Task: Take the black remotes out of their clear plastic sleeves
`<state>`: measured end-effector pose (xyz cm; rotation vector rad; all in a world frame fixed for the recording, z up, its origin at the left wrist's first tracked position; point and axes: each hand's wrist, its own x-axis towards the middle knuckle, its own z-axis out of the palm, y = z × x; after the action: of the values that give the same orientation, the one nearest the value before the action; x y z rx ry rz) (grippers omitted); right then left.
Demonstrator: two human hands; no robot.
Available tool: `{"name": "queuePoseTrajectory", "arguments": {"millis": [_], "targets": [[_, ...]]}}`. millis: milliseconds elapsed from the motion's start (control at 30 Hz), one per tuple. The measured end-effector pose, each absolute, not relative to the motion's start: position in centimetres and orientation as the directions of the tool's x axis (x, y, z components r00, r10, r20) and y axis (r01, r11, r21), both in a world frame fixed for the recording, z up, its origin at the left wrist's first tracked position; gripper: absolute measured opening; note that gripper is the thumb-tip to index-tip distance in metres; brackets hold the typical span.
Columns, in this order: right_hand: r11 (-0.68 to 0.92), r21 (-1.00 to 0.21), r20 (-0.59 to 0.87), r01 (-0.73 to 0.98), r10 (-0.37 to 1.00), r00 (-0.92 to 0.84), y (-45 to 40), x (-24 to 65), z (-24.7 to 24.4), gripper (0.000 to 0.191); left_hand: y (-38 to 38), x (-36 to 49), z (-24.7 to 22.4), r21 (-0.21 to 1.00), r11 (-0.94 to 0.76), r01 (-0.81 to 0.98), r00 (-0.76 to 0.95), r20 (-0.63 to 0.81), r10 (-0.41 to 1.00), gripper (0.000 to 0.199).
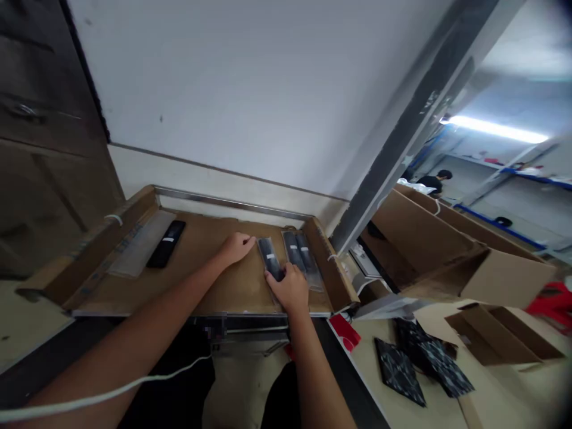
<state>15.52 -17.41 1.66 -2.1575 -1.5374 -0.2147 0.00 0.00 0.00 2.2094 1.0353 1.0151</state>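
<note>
Working beneath a broad white wall panel (232,89), over a wide, shallow tray lined with brown cardboard (210,232). Having flat clear plastic sleeves (129,253) along the left, a pair of dark strips in clear film (293,245) toward the right side, and a flat black oblong strip (166,244) just right of the sleeves. Bending the right hand (291,290) part-closed at the near right, thumb at the left edge and fingers at the right edge of a slim clear plastic packet with a dark strip inside (271,265), holding across its near half. Curling the left hand (236,248) beside the packet's far left corner, thumb and forefinger close together, leaving unclear whether pinching the film or only resting alongside. Lying flat, in the packet's case, right of centre, running near to far, just left of the filmed pair. Probably handling as light and thin, fairly stiff along the strip, but slippery and soft at the film's loose margins. Likely best gripping across both long edges near mid-length, catching film and strip together, pressing gently in case of scratching or cracking, and avoiding rubbing the small white label (270,256) on the dark face.
</note>
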Motion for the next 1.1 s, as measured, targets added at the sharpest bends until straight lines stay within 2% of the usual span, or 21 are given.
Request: {"name": "queuePoseTrajectory", "arguments": {"millis": [233,433,633,800,900,1000,1100], "targets": [[-0.288,-0.294,0.382,0.911,0.838,0.388,-17.4,15.6,1.6,0.037,-0.2,-0.1,-0.2,0.692,-0.586,0.422,0.410,0.431,0.804,0.048],[-0.310,-0.279,0.315,0.909,0.865,0.392,-17.6,15.6,1.7,0.036,-0.9,-0.6,-0.3,0.698,-0.568,0.436,0.397,0.418,0.817,0.047],[-0.232,-0.207,0.321,0.951,0.902,0.290,-17.8,15.5,1.7,0.030,-1.2,-0.7,-0.3,0.780,-0.496,0.381,0.331,0.385,0.861,0.034],[-0.083,-0.239,0.363,0.968,0.917,0.168,-18.5,15.3,1.8,0.030,-0.6,-0.5,-0.5,0.867,-0.434,0.245,0.199,0.393,0.898,0.032],[-0.038,-0.273,0.369,0.961,0.919,0.141,-18.8,15.3,1.8,0.031,-0.5,-0.6,-0.4,0.877,-0.438,0.197,0.284,0.376,0.882,0.039],[-0.036,-0.283,0.366,0.958,0.920,0.143,-19.0,15.3,1.8,0.033,-0.8,-0.8,-0.1,0.864,-0.443,0.237,0.406,0.327,0.854,0.049],[-0.045,-0.281,0.357,0.958,0.922,0.149,-18.9,15.2,1.8,0.034,-1.1,-0.9,0.1,0.853,-0.461,0.244,0.410,0.340,0.846,0.052]]}}
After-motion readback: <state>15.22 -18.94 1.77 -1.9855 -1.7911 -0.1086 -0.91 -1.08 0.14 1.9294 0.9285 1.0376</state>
